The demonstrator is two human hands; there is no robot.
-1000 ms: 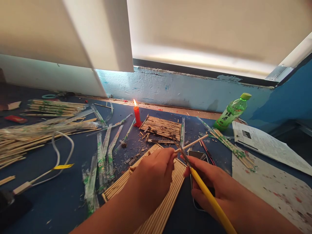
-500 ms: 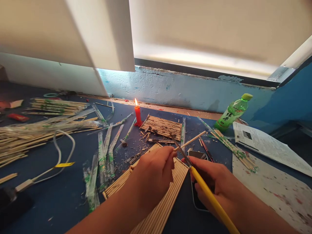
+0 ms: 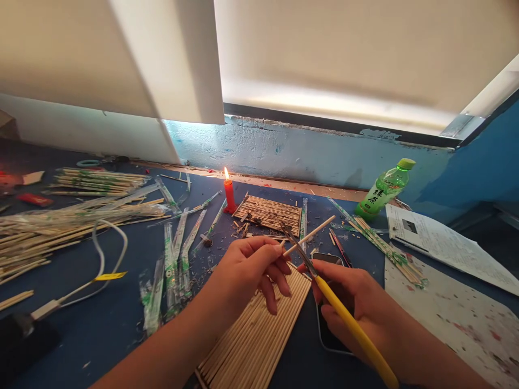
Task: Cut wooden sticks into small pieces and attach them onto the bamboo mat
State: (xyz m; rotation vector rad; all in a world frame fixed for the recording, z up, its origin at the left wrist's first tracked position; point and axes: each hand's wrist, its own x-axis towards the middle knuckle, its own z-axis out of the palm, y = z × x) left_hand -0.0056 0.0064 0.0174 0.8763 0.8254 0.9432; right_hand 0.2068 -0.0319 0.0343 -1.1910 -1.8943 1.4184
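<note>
My left hand pinches thumb and forefinger at the near end of a thin wooden stick; its other fingers are loosely spread. A short pale tip also shows by the thumb. My right hand is closed around a yellow-handled tool with a narrow metal end, which crosses the stick close to my left fingertips. The tool's exact kind is unclear. Below my hands lies a panel of wooden sticks side by side. A smaller, dark-streaked stick panel lies beyond.
A lit red candle stands left of the small panel. Wrapped chopsticks, torn wrappers and a white cable cover the left. To the right are a phone, a green tea bottle and papers.
My left hand's lower fingers have uncurled and spread, and the hand has shifted slightly left. The stick has tilted a little and moved slightly left; the tool remains across it.
</note>
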